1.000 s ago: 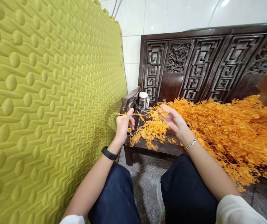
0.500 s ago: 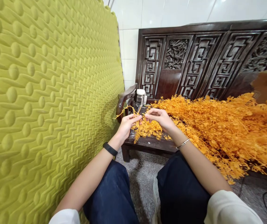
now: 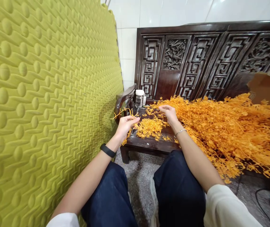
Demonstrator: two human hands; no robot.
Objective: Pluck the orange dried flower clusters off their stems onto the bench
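My left hand (image 3: 124,126) pinches an orange artificial plant sprig (image 3: 124,109). Its bare, forked stems stick out to the left, above the fingers, and leafy bits hang below the hand. Over the bench seat, my right hand (image 3: 170,114) has thumb and fingertips pressed together; whatever is between them is too small to make out. Between and below the hands lies a small pile of loose orange pieces (image 3: 150,127). Just right of my right hand spreads a large heap of orange artificial foliage (image 3: 224,129).
The dark carved wooden bench (image 3: 171,83) has a curved armrest (image 3: 123,98) at left. A white-lidded clear jar (image 3: 139,98) stands in the seat's back corner. A yellow-green foam mat (image 3: 54,94) rises along the left. Brown cardboard (image 3: 267,88) and a black cable (image 3: 259,192) are at right.
My hands have moved apart: the right one has gone right and slightly up, away from the sprig. My left hand keeps the sprig, a little further left. The view has shifted slightly.
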